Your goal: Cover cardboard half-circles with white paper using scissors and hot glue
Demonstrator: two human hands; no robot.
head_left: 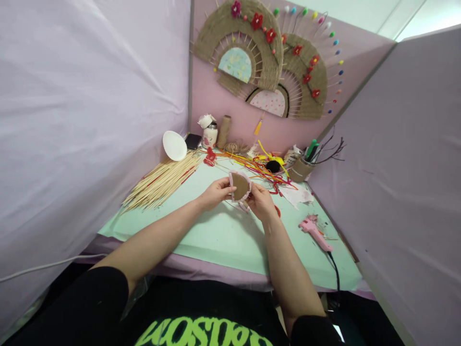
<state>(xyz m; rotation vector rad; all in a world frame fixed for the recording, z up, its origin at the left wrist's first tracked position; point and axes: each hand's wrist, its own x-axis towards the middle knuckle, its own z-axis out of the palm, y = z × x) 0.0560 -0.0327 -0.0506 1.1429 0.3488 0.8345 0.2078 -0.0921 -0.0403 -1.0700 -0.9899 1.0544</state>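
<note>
The left hand (217, 193) and the right hand (261, 201) hold a half-round brown piece (240, 186) with a pink fabric edge. The piece is raised in front of the wearer, over the middle of the worktop (223, 234). The left grip is narrow: the thumb lies on the brown face, near the straight edge. The right grip is also narrow — the fingers pinch the curved edge at the opposite side.

To the left, a bundle of thin sticks (162, 180) lies beside the partition. A white dish (175, 145) leans behind the bundle, next to a dark flat device (193, 141). A bottle (209, 137) stands beside an upright brown roll (224, 130).

Beyond the hands, orange, yellow and red strands (252, 166) lie tangled near a black ball (272, 166). A holder (301, 170) with green-topped pens and dark twigs stands at the far right. White fabric (298, 194) lies in front of it. A pink glue gun (316, 234) rests at the right — well apart from the right hand — with its black cord over the near edge.
</note>
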